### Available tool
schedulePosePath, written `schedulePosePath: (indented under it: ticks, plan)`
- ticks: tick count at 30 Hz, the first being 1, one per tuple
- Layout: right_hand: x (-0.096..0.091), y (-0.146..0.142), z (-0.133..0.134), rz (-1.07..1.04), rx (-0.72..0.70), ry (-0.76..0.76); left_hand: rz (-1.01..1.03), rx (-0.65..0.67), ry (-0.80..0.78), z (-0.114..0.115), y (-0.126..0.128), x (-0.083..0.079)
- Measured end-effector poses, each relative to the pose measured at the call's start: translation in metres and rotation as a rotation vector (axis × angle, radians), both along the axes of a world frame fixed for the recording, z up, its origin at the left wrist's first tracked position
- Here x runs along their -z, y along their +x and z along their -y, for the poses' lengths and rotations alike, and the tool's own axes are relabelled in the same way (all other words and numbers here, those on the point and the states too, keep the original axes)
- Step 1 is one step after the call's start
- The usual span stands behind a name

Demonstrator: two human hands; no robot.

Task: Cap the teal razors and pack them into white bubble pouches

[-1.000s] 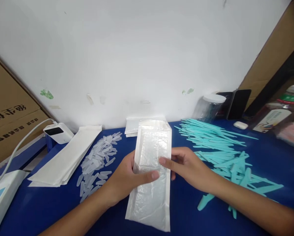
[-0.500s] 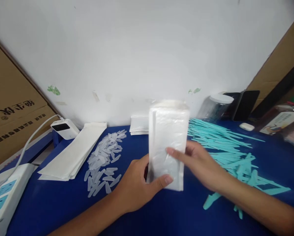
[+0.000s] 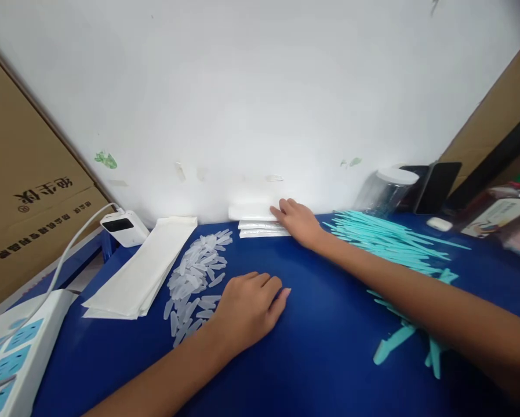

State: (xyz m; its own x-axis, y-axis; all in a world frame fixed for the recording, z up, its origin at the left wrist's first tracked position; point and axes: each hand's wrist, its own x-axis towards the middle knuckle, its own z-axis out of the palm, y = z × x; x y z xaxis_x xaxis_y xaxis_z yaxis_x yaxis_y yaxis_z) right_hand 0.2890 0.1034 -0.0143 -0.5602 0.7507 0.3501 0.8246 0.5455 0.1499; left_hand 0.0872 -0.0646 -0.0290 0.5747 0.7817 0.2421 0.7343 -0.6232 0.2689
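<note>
Against the wall at the back, my right hand (image 3: 301, 223) has its fingers on the right end of a flat white packet (image 3: 251, 212). That packet lies on top of a small stack of similar white packets (image 3: 262, 230). On the blue table, my left hand (image 3: 251, 304) rests with its fingers curled in and nothing visible in them. Just left of it is a pile of small translucent plastic pieces (image 3: 194, 266). Turquoise sticks (image 3: 385, 237) lie heaped to the right, partly hidden under my right forearm.
Long white sheets (image 3: 144, 266) lie at the left, near a white device with a cable (image 3: 124, 229) and a power strip (image 3: 20, 353). A clear jar (image 3: 385, 191), a dark phone (image 3: 437, 186) and a bottle (image 3: 497, 211) stand at the back right. A cardboard box (image 3: 33, 174) borders the left.
The white packet has gone from both hands in front of me to the stack at the wall, carried by my right hand. My left hand has let go and come down to the table.
</note>
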Motion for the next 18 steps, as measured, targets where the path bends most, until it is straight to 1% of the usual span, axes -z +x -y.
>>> schedulePosePath:
  ticks: [1,3,5,7,8,9,11,13,14,15,16,17,18]
  plan:
    - [0.006,0.0,-0.003,0.013,-0.013,-0.018,-0.021,0.007,0.013,0.001,0.0,0.0]
    - [0.008,0.003,-0.004,0.035,-0.043,-0.053,-0.055,0.009,0.036,-0.001,0.0,0.0]
    - [0.001,0.009,-0.002,0.051,-0.082,-0.093,-0.065,-0.009,0.067,-0.008,-0.006,-0.005]
    - [-0.011,0.015,0.003,0.057,-0.118,-0.136,-0.07,-0.083,0.105,-0.019,-0.019,-0.017]
    - [-0.018,0.019,0.005,0.053,-0.132,-0.159,-0.072,-0.155,0.128,-0.026,-0.029,-0.025]
    - [-0.025,0.024,0.007,0.045,-0.141,-0.182,-0.116,-0.26,0.146,-0.033,-0.041,-0.035]
    - [-0.041,0.037,0.011,0.013,-0.146,-0.227,-0.227,-0.495,0.179,-0.047,-0.071,-0.053]
    - [-0.057,0.053,0.015,-0.057,-0.123,-0.296,-0.349,-0.74,0.202,-0.058,-0.105,-0.066]
    - [-0.064,0.062,0.017,-0.122,-0.099,-0.351,-0.407,-0.843,0.163,-0.063,-0.122,-0.069]
    - [-0.07,0.072,0.02,-0.18,-0.076,-0.395,-0.446,-0.926,0.061,-0.066,-0.136,-0.071]
    - [-0.075,0.081,0.023,-0.232,-0.051,-0.419,-0.452,-0.981,-0.08,-0.069,-0.148,-0.071]
    - [-0.078,0.09,0.028,-0.276,-0.025,-0.425,-0.437,-1.0,-0.218,-0.072,-0.157,-0.07]
    - [-0.08,0.098,0.034,-0.305,-0.004,-0.42,-0.427,-1.004,-0.286,-0.073,-0.163,-0.069]
